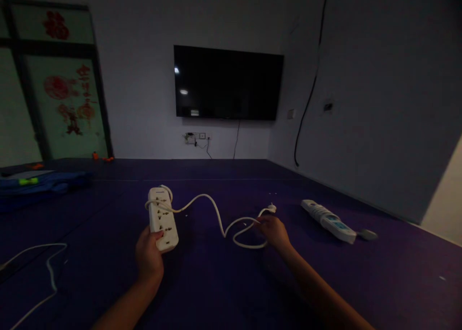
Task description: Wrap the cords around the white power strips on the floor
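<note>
A white power strip [166, 222] is gripped at its near end by my left hand [148, 254], thumb on the socket face. Its white cord [209, 198] wraps once around the far part of the strip, then runs in a loose wave to the right. My right hand [273, 231] pinches the cord near a loop, fingers closed. Just beyond those fingers the cord ends in a white plug [272, 208]. Farther right lies a second white power strip [328, 221], its cord wound around its body and its plug [367, 234] at the near end.
Purple matting [216, 291] covers the surface. Another white cable [52, 272] lies at the left, below a pile of blue cloth [54, 182]. A television [229, 83] hangs on the far wall, with wall sockets [202, 136] under it. A black cable [306, 108] runs down the right wall.
</note>
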Motion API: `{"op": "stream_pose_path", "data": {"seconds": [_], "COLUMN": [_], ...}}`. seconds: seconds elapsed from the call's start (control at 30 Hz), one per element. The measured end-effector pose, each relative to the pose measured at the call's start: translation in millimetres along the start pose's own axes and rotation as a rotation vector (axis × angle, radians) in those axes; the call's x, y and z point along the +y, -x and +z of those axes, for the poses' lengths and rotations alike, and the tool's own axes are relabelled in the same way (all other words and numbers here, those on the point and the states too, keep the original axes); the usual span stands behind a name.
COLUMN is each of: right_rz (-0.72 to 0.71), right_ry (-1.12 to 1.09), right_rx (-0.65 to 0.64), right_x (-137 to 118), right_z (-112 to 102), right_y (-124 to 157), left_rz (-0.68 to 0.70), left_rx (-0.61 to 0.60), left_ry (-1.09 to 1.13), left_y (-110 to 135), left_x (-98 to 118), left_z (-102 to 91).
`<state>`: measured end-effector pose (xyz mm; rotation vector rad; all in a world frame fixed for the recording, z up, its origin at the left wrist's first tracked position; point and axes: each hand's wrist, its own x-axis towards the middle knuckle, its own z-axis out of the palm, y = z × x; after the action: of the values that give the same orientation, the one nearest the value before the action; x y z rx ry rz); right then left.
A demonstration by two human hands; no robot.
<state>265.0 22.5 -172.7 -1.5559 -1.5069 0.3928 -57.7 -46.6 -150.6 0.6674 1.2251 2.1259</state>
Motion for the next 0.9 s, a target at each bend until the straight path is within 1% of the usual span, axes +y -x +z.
{"op": "stream_pose_path", "data": {"seconds": [0.07,0.2,0.27,0.3,0.37,0.4,0.47,0.5,0.53,0.6,0.67,0.73,0.9], "right_rz": [-0.009,-0.051,-0.072,-0.095,-0.202,-0.28,-0.47,-0.573,-0.675,-0.852,-0.96,-0.978,-0.895], "right_ry": [0.06,0.129,0.157,0.17,0.188,0.185,0.166,0.16,0.161,0.186,0.216,0.231,0.23], "right_rx": [-0.009,-0.034,-0.007,0.027,0.146,0.214,0.315,0.33,0.32,0.247,0.169,0.124,0.077], "right_x": [-2.4,-16.8,-27.4,-33.1,-44.5,-49.8,-59.2,-63.4,-67.1,-73.7,-78.8,-82.0,-81.5], "right_z": [-1.8,-3.1,-3.6,-4.0,-4.9,-5.3,-5.3,-4.5,-3.1,2.2,9.8,17.7,26.6], "right_y": [2.7,9.5,13.6,15.9,21.1,24.2,31.7,36.1,40.9,51.1,60.8,67.9,72.0], "left_rz": [-0.025,-0.084,-0.098,-0.107,-0.137,-0.157,-0.193,-0.202,-0.204,-0.199,-0.195,-0.188,-0.171], "left_rx": [-0.062,-0.245,-0.292,-0.31,-0.341,-0.358,-0.396,-0.418,-0.446,-0.504,-0.556,-0.606,-0.696], "left_ry": [0.015,0.031,0.021,0.014,0.003,-0.006,-0.028,-0.04,-0.053,-0.072,-0.083,-0.087,-0.114], "left_y": [4.6,19.6,28.5,32.8,40.5,43.8,49.4,51.7,53.7,57.2,60.0,62.3,67.2], "left_x": [0.8,1.3,2.6,3.7,6.5,8.0,10.6,11.4,11.7,10.9,8.5,5.5,0.7], "left_z": [0.0,0.4,0.8,1.1,1.7,1.9,2.1,1.9,1.5,0.1,-1.9,-4.2,-8.8]}}
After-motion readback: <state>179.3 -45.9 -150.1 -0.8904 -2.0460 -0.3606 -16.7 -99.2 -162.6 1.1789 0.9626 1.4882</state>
